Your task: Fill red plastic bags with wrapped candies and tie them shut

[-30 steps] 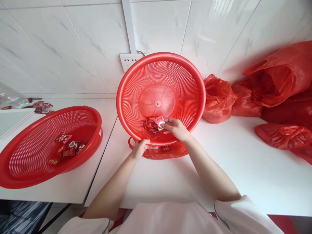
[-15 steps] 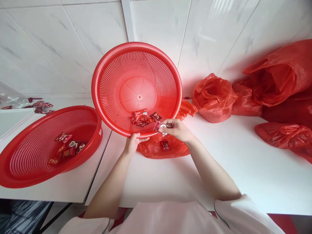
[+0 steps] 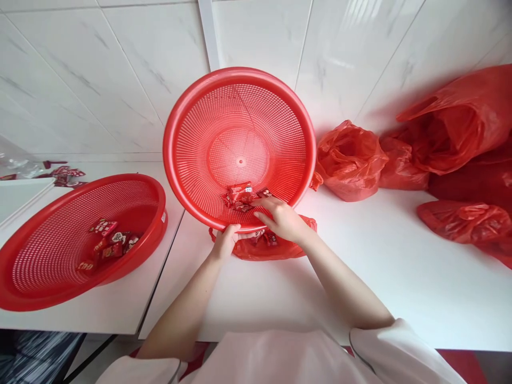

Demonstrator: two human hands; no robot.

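A round red mesh basket (image 3: pixel 208 144) is tipped up toward me above the white table. My left hand (image 3: pixel 224 242) grips its near rim. A few small red wrapped candies (image 3: pixel 240 193) lie in its lower part. My right hand (image 3: pixel 280 218) reaches over the rim with fingers spread, touching those candies. Under the basket lies an open red plastic bag (image 3: pixel 276 248) with a few candies in it.
A second red mesh basket (image 3: pixel 48 266) with several candies stands on the left table. Crumpled red plastic bags (image 3: pixel 440 144) pile along the tiled wall at right. More wrappers (image 3: pixel 64 173) lie at far left. A gap (image 3: pixel 160 282) separates the two tables.
The tilted basket swung left, then slightly back right. My right hand carried a candy out over the rim, and now reaches back into the basket with spread fingers.
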